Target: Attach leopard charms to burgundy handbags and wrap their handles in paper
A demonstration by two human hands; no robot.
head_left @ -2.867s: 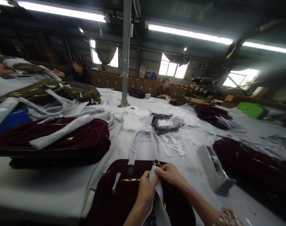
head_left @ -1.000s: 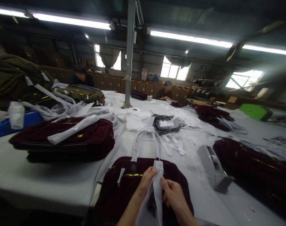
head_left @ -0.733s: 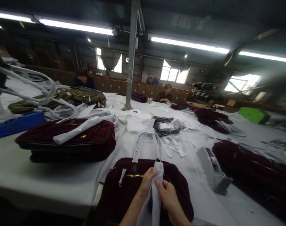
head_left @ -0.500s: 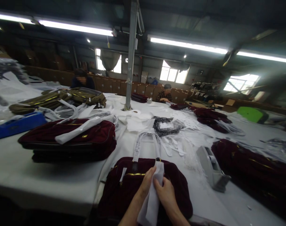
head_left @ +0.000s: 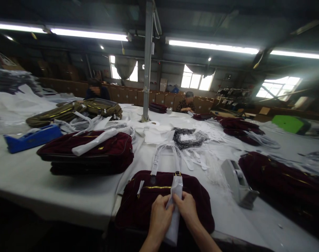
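A dark maroon handbag (head_left: 138, 206) lies at the table's front edge, its two handles (head_left: 155, 159) in white wrapping and standing up. From the gold ring at the right handle's base, a strip of white wrapping paper (head_left: 172, 232) runs down toward me, folded into a narrow sleeve. What lies inside the sleeve is hidden. My left hand (head_left: 159, 215) pinches its left edge with fingers curled. On the other edge, a little higher, my right hand (head_left: 187, 208) grips the same wrapping between thumb and fingers.
A grey tape dispenser (head_left: 239, 183) stands right of the bag, a blue one (head_left: 33, 138) far left. Stacked maroon bags (head_left: 88, 154) lie left, another maroon bag (head_left: 280, 178) right. Olive bags (head_left: 101, 106), a metal post (head_left: 147, 63) and two people are farther back.
The loose, wide white sheet is now folded into a narrow sleeve. My left hand has moved down and its fingers have curled in. The view has shifted slightly left.
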